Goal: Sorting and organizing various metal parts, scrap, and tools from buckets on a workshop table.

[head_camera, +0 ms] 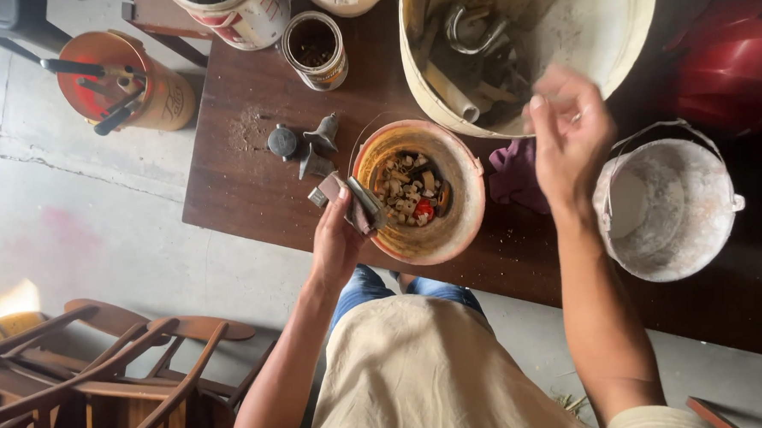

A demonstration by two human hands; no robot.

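- The left hand (338, 241) has its grip closed around a small brown and grey metal piece (352, 200).
- That piece is held over the worktop (243, 186), right at the 9 o'clock edge of the orange bowl (461, 180).
- The orange bowl is full of small bits, 1 of them red.
- The right hand (569, 137) is blurry, fingers loosely curled, holding nothing that I can see.
- It hangs at the 5 o'clock edge of the big cream bucket (612, 24), which has metal parts inside.
- A white pail (681, 218) sits at 4 o'clock from the right hand.
- 3 small grey metal parts (305, 144) lie at 12 o'clock from the left hand.
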